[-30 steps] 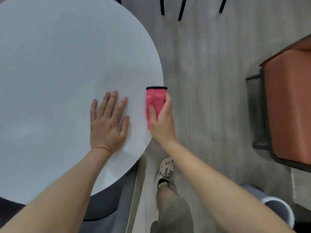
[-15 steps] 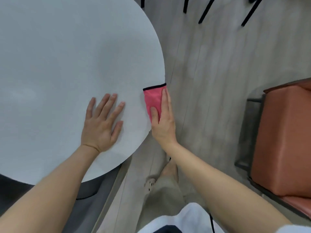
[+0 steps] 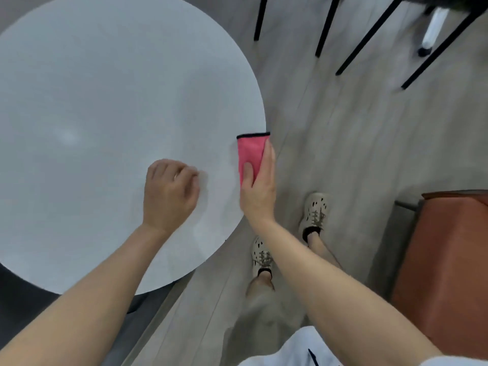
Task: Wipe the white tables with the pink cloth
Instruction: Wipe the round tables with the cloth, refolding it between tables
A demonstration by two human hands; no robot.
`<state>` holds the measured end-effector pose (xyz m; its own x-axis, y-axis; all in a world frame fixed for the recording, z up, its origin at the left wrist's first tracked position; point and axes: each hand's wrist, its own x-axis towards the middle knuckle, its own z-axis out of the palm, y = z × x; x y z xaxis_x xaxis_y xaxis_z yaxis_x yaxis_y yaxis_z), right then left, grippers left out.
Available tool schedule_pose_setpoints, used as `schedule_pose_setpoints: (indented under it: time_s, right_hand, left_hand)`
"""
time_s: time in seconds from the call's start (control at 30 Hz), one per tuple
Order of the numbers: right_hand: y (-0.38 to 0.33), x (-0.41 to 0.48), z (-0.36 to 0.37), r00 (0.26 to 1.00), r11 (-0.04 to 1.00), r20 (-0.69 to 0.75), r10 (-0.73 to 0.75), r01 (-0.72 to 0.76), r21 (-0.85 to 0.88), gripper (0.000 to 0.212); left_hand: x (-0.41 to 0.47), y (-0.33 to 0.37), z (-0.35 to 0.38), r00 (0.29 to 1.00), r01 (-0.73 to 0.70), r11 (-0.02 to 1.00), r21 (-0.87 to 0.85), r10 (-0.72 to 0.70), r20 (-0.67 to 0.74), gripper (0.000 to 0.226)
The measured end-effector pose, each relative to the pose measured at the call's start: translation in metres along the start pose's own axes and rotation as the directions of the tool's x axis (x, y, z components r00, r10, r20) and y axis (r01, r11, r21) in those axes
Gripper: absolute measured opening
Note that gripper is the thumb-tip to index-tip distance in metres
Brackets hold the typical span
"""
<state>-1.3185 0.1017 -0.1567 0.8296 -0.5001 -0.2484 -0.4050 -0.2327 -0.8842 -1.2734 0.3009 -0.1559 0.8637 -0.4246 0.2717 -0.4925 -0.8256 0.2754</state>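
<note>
A round white table [image 3: 105,114] fills the left of the head view. The folded pink cloth [image 3: 250,151], black-trimmed at its far end, lies over the table's right edge. My right hand [image 3: 257,191] grips it there, thumb on top of the cloth and fingers wrapped round the outside of the rim. My left hand [image 3: 169,192] is over the tabletop to the left of the cloth, its fingers curled under into a loose fist that holds nothing.
A brown-orange cushioned seat [image 3: 446,273] on a dark frame stands at the right. Black chair legs [image 3: 369,35] cross the grey floor at the top right. My two feet in light shoes [image 3: 314,210] stand beside the table's edge.
My left hand, flat on the table before, has curled its fingers into a fist. My right hand keeps the cloth on the table's edge. The view has shifted as I stepped.
</note>
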Motion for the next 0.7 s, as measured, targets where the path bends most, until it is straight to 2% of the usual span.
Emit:
schedule_pose_setpoints:
  time_s: [0.07, 0.13, 0.33, 0.4, 0.47, 0.57, 0.7]
  right_hand:
    - [0.011, -0.026, -0.009, 0.998, 1.000, 0.061, -0.006, 0.007, -0.012, 0.070]
    - [0.009, -0.005, -0.016, 0.992, 0.998, 0.114, -0.047, 0.051, -0.026, 0.072]
    - [-0.047, 0.196, -0.007, 0.958, 0.989, 0.265, -0.111, 0.133, -0.067, 0.069]
    - [-0.059, 0.225, 0.009, 0.943, 0.984, 0.308, -0.128, 0.159, -0.077, 0.067]
    - [-0.060, 0.220, 0.012, 0.943, 0.988, 0.314, -0.110, 0.137, -0.066, 0.066]
    - [-0.040, 0.183, -0.009, 0.937, 0.994, 0.341, -0.078, 0.098, -0.041, 0.068]
    - [-0.032, 0.172, -0.029, 0.873, 0.994, 0.486, -0.034, 0.081, -0.076, 0.075]
  left_hand:
    - [0.036, 0.010, 0.017, 0.990, 0.130, 0.991, -0.008, -0.131, -0.061, 0.008]
    - [0.074, 0.016, 0.035, 0.973, 0.206, 0.979, -0.012, -0.206, -0.100, 0.014]
    - [0.191, 0.013, 0.082, 0.904, 0.421, 0.905, 0.070, -0.412, -0.110, 0.048]
    - [0.221, 0.002, 0.089, 0.864, 0.503, 0.858, 0.101, -0.497, -0.075, 0.056]
    - [0.235, -0.003, 0.093, 0.842, 0.539, 0.831, 0.138, -0.538, -0.052, 0.058]
    - [0.235, 0.001, 0.096, 0.840, 0.541, 0.818, 0.196, -0.535, -0.088, 0.054]
    - [0.235, 0.005, 0.097, 0.824, 0.566, 0.802, 0.192, -0.553, -0.120, 0.051]
